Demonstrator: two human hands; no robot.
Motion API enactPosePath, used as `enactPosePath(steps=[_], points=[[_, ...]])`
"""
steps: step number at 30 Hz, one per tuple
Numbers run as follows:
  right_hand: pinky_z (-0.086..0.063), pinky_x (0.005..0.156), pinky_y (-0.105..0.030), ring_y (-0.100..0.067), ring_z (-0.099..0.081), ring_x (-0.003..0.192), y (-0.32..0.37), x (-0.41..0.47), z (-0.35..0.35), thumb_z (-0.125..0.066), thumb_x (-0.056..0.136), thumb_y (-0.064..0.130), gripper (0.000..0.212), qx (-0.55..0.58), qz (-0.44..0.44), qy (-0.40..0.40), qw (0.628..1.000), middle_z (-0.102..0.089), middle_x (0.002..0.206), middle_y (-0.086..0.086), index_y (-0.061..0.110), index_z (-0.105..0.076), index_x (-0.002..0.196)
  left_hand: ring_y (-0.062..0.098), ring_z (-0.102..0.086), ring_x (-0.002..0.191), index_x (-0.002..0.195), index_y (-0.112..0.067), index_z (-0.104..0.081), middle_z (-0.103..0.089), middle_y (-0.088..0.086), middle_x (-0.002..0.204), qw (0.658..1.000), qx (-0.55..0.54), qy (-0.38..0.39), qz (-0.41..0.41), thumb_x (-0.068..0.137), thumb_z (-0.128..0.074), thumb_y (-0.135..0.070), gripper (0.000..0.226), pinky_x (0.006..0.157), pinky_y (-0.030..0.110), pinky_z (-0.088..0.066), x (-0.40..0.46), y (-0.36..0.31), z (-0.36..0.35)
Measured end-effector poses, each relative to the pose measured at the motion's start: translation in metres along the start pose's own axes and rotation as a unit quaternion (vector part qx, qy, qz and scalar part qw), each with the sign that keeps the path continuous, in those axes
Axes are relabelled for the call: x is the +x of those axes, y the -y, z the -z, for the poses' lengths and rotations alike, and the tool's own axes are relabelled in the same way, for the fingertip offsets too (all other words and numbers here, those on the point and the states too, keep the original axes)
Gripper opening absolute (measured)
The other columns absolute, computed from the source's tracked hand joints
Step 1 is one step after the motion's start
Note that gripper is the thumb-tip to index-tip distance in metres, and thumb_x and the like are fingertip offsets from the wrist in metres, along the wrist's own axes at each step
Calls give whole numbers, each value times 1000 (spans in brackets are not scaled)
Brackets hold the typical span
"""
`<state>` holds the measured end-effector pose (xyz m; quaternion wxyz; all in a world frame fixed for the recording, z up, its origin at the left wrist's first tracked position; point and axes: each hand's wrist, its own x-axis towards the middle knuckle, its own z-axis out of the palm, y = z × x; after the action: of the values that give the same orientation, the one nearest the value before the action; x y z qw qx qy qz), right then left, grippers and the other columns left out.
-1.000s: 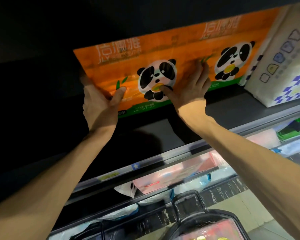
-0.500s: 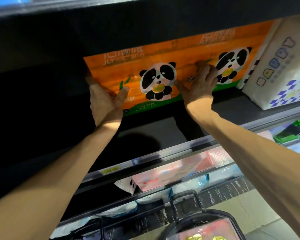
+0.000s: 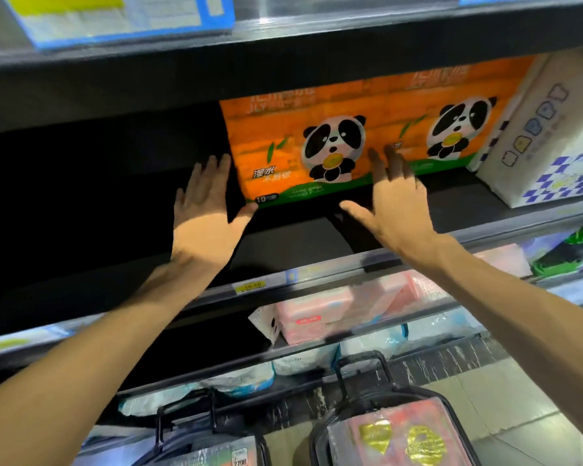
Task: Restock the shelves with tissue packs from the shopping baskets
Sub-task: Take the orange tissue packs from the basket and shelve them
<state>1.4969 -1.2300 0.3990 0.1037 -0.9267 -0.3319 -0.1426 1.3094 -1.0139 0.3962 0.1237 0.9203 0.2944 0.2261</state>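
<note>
Fingers: both your hands spread and holding nothing. Your left hand (image 3: pixel 206 210) hangs at the near left corner of the orange pack (image 3: pixel 357 129), thumb about at its bottom edge; whether it touches, you cannot tell. Your right hand (image 3: pixel 394 203) hovers before its lower front.

Shelf (image 3: pixel 283 250): much dark bare space left of the pack, so room remains.

Orange pack: seated at the back of the shelf, upright, close against the white pack (image 3: pixel 552 139) on its right. Judged placed.

Baskets: right basket (image 3: pixel 428 395) and left basket (image 3: pixel 212 432) below, each with wrapped packs inside. Judged outstanding; restocking partly done.
</note>
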Motion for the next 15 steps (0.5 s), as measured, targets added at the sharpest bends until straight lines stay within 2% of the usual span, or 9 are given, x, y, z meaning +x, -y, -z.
enactPosePath(steps=[5, 7, 10, 15], points=[[-37, 114, -61, -39, -43, 139, 46, -46, 18, -43, 90, 74, 88, -52, 94, 6, 994, -48, 147, -19, 13, -35, 153, 21, -8, 158, 162, -27, -17, -19, 0, 169, 996, 68, 26, -41, 98, -41, -62, 77, 126, 55, -13, -58, 9, 30], [-31, 118, -61, -36, -35, 148, 60, -64, 24, -36, 90, 76, 91, -50, 120, 20, 991, -41, 156, -17, 15, -31, 157, 20, -10, 157, 162, -27, -17, -21, -1, 169, 992, 106, 35, -59, 97, -34, -64, 77, 125, 55, -14, -80, 13, 38], [-26, 121, -61, -31, -21, 156, 92, -103, 26, -29, 91, 78, 94, -44, 173, 31, 983, -22, 169, -13, 18, -19, 164, 21, -8, 158, 163, -24, -18, -18, 0, 170, 990, 102, 41, -88, 99, -28, -65, 76, 125, 56, -14, -129, 34, 53], [-27, 120, -62, -31, -19, 157, 143, -170, 15, -23, 94, 80, 94, -43, 217, 75, 972, -17, 170, -13, 18, -17, 164, 23, -5, 158, 163, -22, -15, -16, 3, 170, 983, 140, 91, -77, 100, -28, -65, 77, 126, 54, -11, -200, 73, 69]])
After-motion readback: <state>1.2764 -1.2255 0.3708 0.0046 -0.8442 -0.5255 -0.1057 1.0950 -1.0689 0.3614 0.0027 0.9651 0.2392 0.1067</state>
